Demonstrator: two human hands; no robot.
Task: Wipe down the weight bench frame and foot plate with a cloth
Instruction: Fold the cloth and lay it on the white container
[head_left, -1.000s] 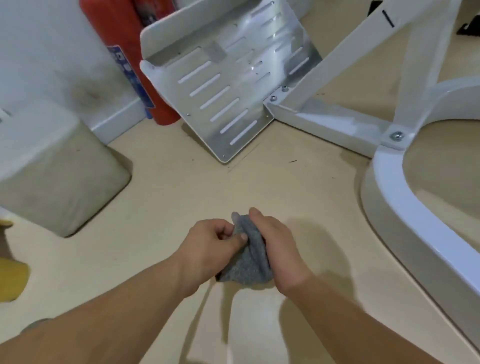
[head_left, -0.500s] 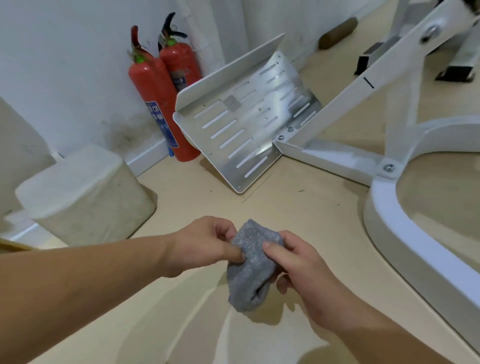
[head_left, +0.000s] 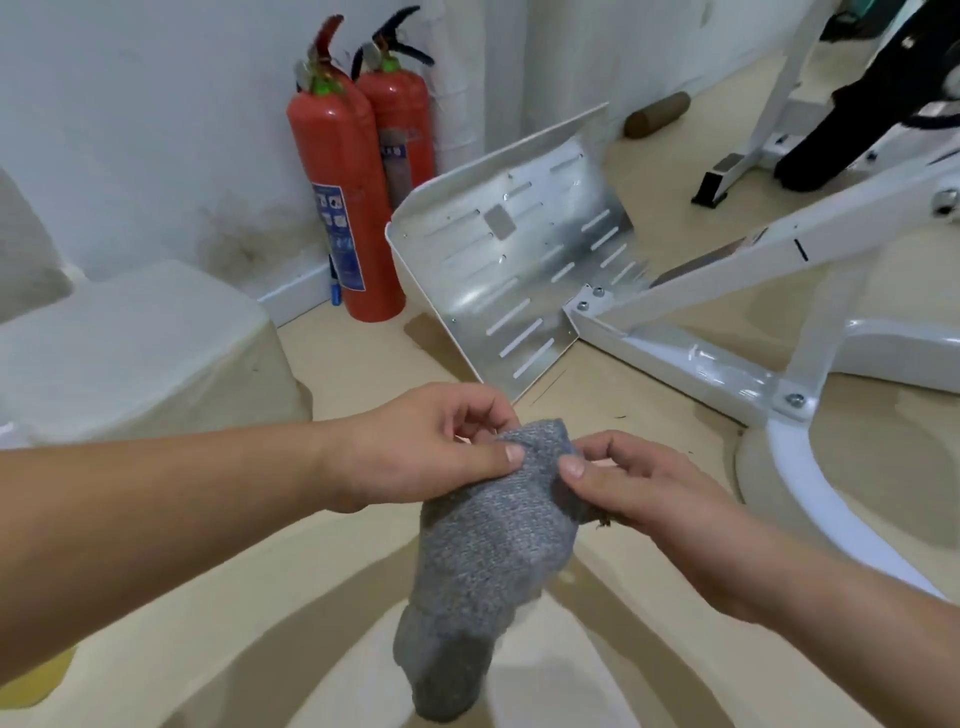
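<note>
Hanging between left hand (head_left: 415, 457) and right hand (head_left: 639, 488) (each grip clamped on its top edge), the grey knitted cloth (head_left: 493, 551) should be folded flat before the slotted metal foot plate (head_left: 509, 270) beyond is wiped.

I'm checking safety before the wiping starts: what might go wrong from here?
1. The left hand and right hand only pinch the cloth at its top; it hangs loose and may slip free.
2. The foot plate has slots and thin edges that might snag cloth or fingers.
3. Two extinguishers stand close beside the plate; a wide wipe might knock them.
</note>
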